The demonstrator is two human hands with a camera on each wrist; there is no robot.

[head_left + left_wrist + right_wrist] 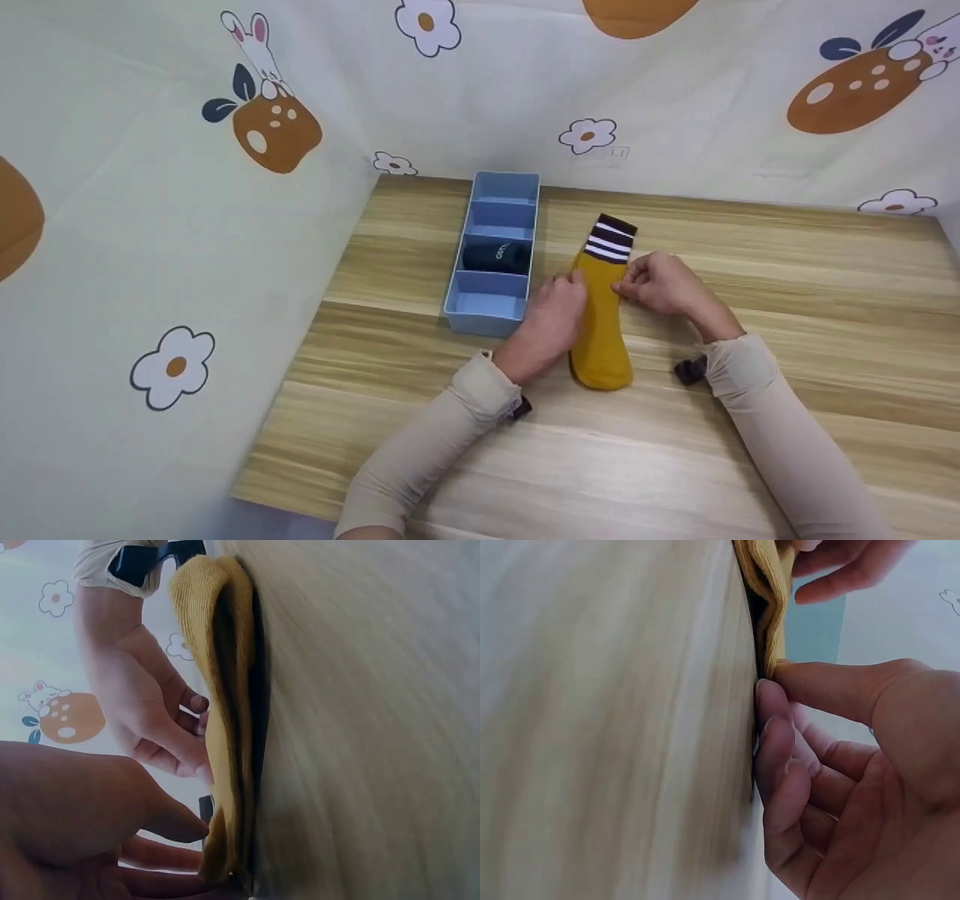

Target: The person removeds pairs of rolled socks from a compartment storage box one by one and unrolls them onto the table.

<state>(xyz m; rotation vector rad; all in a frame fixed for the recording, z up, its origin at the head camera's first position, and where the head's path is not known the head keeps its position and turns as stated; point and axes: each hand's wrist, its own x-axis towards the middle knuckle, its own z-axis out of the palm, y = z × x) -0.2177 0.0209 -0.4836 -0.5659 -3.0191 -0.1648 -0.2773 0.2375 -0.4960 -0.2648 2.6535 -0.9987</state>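
Observation:
Mustard-yellow socks (602, 337), laid flat one on the other, have a dark brown cuff (613, 238) with white stripes at the far end. My left hand (551, 319) pinches their left edge. In the left wrist view, its thumb (176, 817) lies on the top fabric and the fingers reach lower down. From the other side, my right hand (664, 285) pinches the right edge below the cuff, thumb and forefinger meeting at the fabric. The layered yellow edges (232, 690) show in the left wrist view, with a darker layer under them.
Left of the socks stands a light blue box (486, 325) with several compartments in a row. A dark rolled sock (491, 256) with small white lettering lies in one compartment. The wooden table (360, 360) meets a patterned cloth (495, 90) at the back and left.

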